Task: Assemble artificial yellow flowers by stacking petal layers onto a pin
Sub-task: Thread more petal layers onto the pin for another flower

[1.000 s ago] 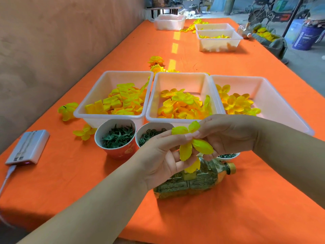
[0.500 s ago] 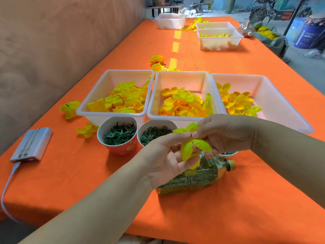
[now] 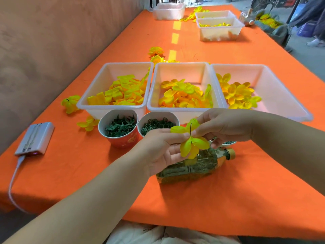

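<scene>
Hands meet above the near part of the tabletop [image 3: 263, 191]: your left hand [image 3: 163, 148] and right hand [image 3: 223, 125] both pinch a yellow petal layer [image 3: 193, 146] with their fingertips, at the spot where a thin dark pin [image 3: 190, 127] stands up through it. Which hand grips the pin itself cannot be told. Two petals spread above the fingers and the rest hang over your left palm. Directly beneath them, a plastic bottle [image 3: 202, 166] lies on its side, cap to your right. Just beyond your left hand, a red cup [image 3: 123, 140] of green spiky pieces and a second cup [image 3: 158, 118] of dark rings stand side by side. A third cup [image 3: 228, 143] shows only as a sliver behind your right fingers. Behind the cups, three white bins sit wall to wall, the left bin [image 3: 112, 73], middle bin [image 3: 181, 73] and right bin [image 3: 281, 95], each holding yellow petals. Bare orange cloth opens to the right of the bottle and along the near edge. At your left, a power bank [image 3: 35, 138] lies near the tabletop's edge, its cable [image 3: 13, 184] trailing toward the near corner. A brown wall [image 3: 44, 50] runs close along that side. Loose flowers [image 3: 70, 103] lie beside the left bin.
</scene>
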